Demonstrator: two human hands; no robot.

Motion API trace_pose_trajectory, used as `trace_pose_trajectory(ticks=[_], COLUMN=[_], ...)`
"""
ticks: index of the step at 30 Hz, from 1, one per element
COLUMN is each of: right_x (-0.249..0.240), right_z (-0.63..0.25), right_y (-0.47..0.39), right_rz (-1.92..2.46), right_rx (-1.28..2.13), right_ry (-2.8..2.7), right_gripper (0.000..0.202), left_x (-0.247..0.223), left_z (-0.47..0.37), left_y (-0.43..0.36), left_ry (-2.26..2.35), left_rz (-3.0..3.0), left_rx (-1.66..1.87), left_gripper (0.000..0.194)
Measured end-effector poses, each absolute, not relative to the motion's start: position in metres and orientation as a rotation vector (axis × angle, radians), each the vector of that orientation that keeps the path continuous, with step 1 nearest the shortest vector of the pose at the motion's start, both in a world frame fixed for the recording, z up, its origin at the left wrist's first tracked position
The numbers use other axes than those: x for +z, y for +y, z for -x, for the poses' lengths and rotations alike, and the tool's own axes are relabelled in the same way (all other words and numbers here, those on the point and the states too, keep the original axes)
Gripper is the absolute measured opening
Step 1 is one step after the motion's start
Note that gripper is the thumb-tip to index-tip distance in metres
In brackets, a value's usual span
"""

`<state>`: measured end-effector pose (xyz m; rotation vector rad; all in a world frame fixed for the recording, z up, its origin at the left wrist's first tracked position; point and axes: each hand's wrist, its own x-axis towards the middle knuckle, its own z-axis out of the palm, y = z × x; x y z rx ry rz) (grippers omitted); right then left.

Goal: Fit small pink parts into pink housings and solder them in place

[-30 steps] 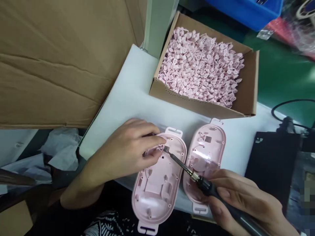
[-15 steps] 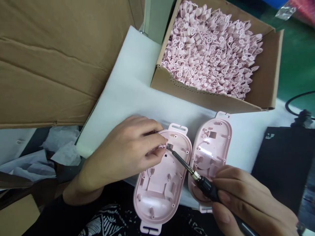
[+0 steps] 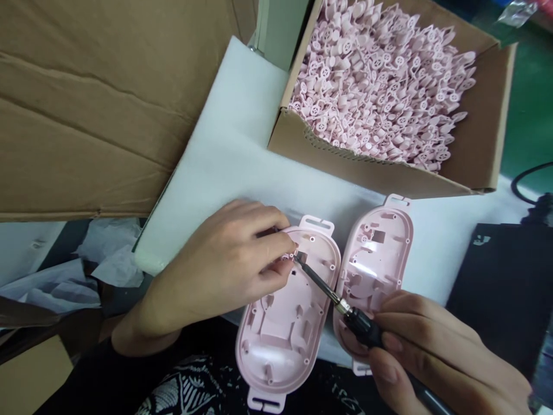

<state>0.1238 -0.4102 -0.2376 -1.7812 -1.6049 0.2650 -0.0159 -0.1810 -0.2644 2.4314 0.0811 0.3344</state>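
Note:
My right hand (image 3: 440, 346) grips a soldering iron (image 3: 363, 325) by its dark handle like a pen. Its metal tip rests inside a pink plastic shell half (image 3: 276, 363), close to a square hole and right by my left fingertips. My left hand (image 3: 233, 259) reaches over the shell's upper left rim, its thumb and fingers pinched on a small pink plastic part (image 3: 287, 257), mostly covered by the fingers. Just to the right lies a second pink shell half (image 3: 367, 262), inner side up, partly behind my right hand and the iron.
A cardboard box (image 3: 380, 176) full of small pink plastic parts (image 3: 380, 86) stands at the back on white foam sheeting (image 3: 224, 155). Large brown cardboard (image 3: 99, 104) rises on the left. At the right are a black box-like object (image 3: 496, 288) and a cable (image 3: 521, 181).
The view has shifted slightly, so the cardboard box appears a little further right. Both hands, the soldering iron and the shell keep almost the same positions relative to one another.

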Motion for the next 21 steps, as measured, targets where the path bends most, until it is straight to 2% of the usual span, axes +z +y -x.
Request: trace_pose_trajectory(ticks=[6, 21], right_x=[-0.233, -0.247], right_z=[-0.123, -0.129], right_y=[-0.408, -0.432], right_rz=[1.784, 1.881], right_rx=[0.27, 0.304], right_ry=[-1.618, -1.479], right_gripper=[0.023, 0.01], left_x=[-0.265, -0.264], left_z=[0.015, 0.017], left_y=[-0.181, -0.181], left_ry=[0.073, 0.08], left_rz=[-2.454, -2.454], left_rx=[0.329, 0.321], left_gripper=[0.009, 0.009])
